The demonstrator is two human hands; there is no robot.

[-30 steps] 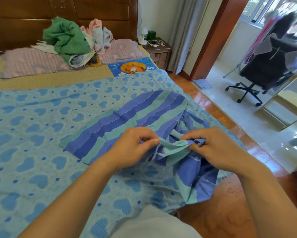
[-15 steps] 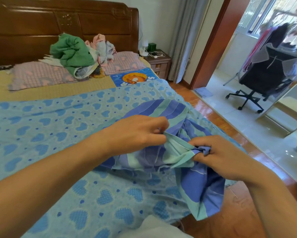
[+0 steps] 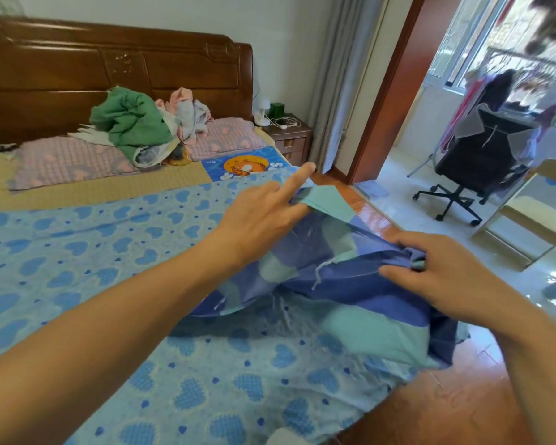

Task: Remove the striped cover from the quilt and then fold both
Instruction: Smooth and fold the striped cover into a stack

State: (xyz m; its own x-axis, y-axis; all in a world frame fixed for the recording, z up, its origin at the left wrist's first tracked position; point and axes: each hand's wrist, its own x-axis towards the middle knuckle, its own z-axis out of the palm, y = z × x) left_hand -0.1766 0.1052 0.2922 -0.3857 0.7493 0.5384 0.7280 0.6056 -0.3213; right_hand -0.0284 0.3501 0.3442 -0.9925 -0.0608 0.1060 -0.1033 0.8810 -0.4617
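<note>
Striped cover (image 3: 344, 284) is bunched at the near right corner of the bed (image 3: 93, 191), lying on the heart-print quilt (image 3: 77, 258) and partly draped off the right edge toward the floor (image 3: 431, 406).

Left hand (image 3: 264, 216): grip pinches a teal stripe edge and lifts it up and toward the far side, index finger pointing out straight. Likely pulling the hem taut to straighten it.

Right hand (image 3: 443, 277): grip clenched on a gathered wad of dark blue cover cloth, at the near right. It acts as the anchor, so the cloth between the two hands is stretched into a ridge clear of the quilt.

Quilt is spread flat across the bed, so it gives a surface to fold on. Cover looks already separate from it, though I can't tell for certain. Judgement: cover removal about done, folding not yet started on either piece.

Clothes pile (image 3: 141, 126) sits on the pillows (image 3: 64, 162) at the far end, well apart from the work.
</note>
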